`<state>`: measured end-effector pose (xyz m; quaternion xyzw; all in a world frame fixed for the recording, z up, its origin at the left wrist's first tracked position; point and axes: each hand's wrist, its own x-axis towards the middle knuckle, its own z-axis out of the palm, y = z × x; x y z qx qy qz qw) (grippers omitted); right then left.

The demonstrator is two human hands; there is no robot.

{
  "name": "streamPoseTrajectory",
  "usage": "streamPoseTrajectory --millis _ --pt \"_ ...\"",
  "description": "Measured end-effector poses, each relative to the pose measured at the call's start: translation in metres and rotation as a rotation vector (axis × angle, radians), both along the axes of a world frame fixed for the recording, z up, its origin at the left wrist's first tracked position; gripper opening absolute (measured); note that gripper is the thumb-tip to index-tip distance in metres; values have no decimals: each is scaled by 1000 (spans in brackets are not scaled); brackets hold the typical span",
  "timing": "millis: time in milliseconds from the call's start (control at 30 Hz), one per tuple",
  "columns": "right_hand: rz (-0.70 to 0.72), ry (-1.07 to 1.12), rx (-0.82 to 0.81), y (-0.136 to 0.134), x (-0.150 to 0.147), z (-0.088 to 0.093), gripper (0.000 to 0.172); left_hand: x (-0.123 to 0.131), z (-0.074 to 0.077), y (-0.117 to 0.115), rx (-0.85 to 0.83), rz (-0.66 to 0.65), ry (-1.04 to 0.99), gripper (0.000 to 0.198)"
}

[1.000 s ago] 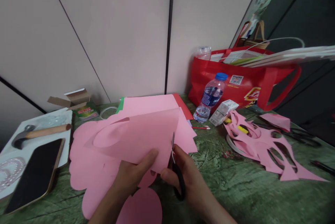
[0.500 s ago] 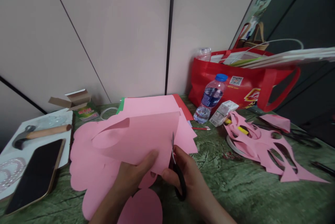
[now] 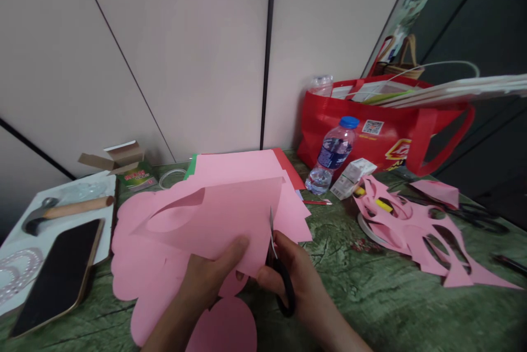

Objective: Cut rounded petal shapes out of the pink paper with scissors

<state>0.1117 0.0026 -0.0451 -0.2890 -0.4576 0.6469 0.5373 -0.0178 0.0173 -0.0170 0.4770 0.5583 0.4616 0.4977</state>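
My left hand (image 3: 209, 272) pinches the lower edge of a pink paper sheet (image 3: 222, 212), thumb on top, holding it lifted above the table. My right hand (image 3: 302, 280) is closed round the black handles of scissors (image 3: 280, 275), whose blade points up along the sheet's right edge. A curved cut shows in the sheet's left part. More pink sheets and rounded pink cut-outs (image 3: 140, 264) lie under and in front of the held sheet.
On the green marbled table (image 3: 362, 291): a white tray (image 3: 102, 187) with a hammer (image 3: 61, 212), a black phone (image 3: 57, 272), a small open box (image 3: 127, 168), a water bottle (image 3: 331, 154), a red bag (image 3: 382, 129), pink scraps (image 3: 415, 225), other black scissors (image 3: 473, 214).
Almost nothing differs; the view shifts slightly and the held sheet's top edge dips a little. Both hands keep their grips.
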Motion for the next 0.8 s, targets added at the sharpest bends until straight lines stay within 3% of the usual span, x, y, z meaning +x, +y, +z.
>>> streamPoseTrajectory --millis 367,800 --pt "-28 -21 -28 -3 -4 0 41 5 2 -3 0 113 -16 16" --pt "3 63 -59 -3 -5 3 45 12 10 -8 -39 12 88 18"
